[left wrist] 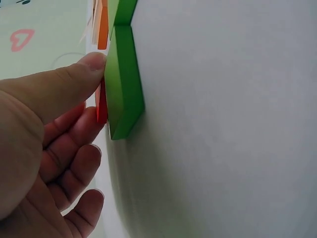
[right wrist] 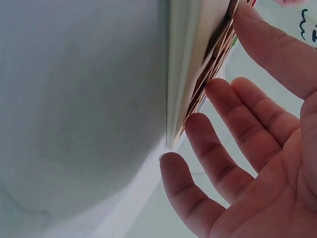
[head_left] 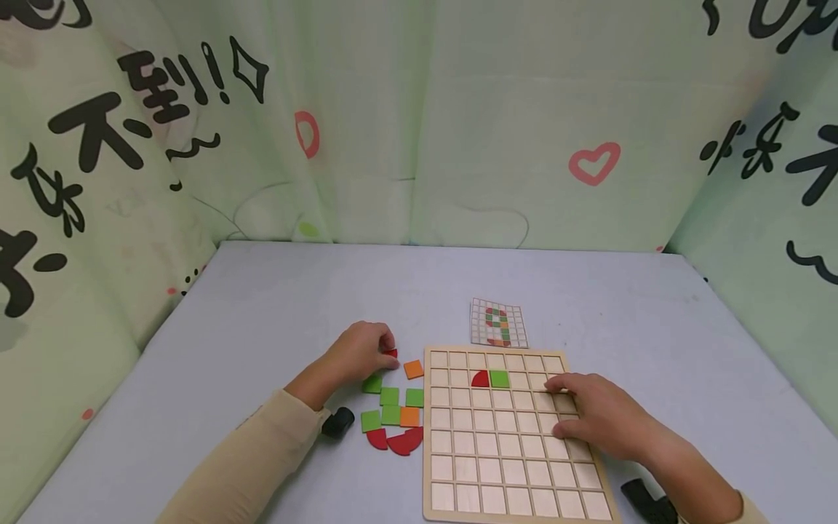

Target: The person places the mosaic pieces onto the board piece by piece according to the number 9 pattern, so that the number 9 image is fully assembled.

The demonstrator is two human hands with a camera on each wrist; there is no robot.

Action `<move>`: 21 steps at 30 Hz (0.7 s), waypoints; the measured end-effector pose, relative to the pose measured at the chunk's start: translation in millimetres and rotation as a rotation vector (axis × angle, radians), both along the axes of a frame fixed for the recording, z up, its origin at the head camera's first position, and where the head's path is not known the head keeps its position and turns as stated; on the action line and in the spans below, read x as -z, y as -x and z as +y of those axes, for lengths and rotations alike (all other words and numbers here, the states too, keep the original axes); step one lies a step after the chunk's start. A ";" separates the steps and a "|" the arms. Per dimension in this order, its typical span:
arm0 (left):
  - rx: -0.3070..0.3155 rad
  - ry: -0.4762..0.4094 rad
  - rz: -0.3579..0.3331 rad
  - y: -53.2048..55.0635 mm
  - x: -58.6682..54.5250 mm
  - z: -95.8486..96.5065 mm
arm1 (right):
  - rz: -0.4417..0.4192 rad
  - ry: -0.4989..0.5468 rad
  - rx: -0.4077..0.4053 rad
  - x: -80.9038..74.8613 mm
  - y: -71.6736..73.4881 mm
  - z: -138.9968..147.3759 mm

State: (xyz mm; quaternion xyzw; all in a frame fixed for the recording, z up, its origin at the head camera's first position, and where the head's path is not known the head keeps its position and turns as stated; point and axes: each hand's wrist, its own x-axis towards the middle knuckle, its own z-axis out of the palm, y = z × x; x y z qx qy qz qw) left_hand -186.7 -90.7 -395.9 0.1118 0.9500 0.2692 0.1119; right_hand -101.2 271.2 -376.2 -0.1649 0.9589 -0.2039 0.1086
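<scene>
My left hand (head_left: 363, 351) pinches a red piece (head_left: 391, 353) between thumb and fingers, close to the table. In the left wrist view the red piece (left wrist: 101, 101) shows at the thumb tip, just behind a thick green square (left wrist: 124, 84). Most of its shape is hidden. My right hand (head_left: 599, 411) rests over the right side of a wooden grid board (head_left: 500, 466), fingers loosely spread. A red quarter-round (head_left: 481, 378) and a green square (head_left: 500, 379) lie side by side in the board's second row. In the right wrist view the fingertips are along the board's edge (right wrist: 181, 74).
Left of the board lie several green squares (head_left: 389, 396), orange squares (head_left: 414, 370) and red rounded pieces (head_left: 406, 441). A small printed grid card (head_left: 499, 322) with a coloured pattern sits just beyond the board's far edge. A printed curtain (head_left: 458, 145) encloses the white table (head_left: 294, 284).
</scene>
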 end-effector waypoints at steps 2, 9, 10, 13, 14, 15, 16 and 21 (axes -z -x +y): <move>0.001 0.000 0.003 -0.4 -0.2 -0.1 | 0.003 -0.001 -0.001 0.0 0.3 -0.1; 0.017 0.001 -0.024 -0.9 -2.7 -1.2 | 0.004 -0.008 0.002 0.1 -0.4 -0.3; 0.023 -0.002 -0.030 -0.7 -3.0 -1.3 | 0.007 -0.008 0.002 0.2 -0.5 -0.2; 0.054 -0.011 -0.052 -0.5 -4.0 -1.9 | 0.013 -0.008 0.002 0.3 -0.8 0.3; 0.064 -0.011 -0.057 -0.3 -4.2 -2.1 | 0.015 -0.008 0.001 0.3 -0.6 0.5; 0.074 -0.010 -0.061 -0.1 -4.3 -2.4 | 0.015 -0.008 0.001 0.4 -0.6 0.5; 0.081 -0.008 -0.065 0.1 -4.2 -2.6 | 0.016 -0.008 0.000 0.4 -0.3 0.5; 0.092 -0.004 -0.072 0.8 -3.4 -3.3 | 0.015 -0.003 0.001 0.0 -0.7 -0.4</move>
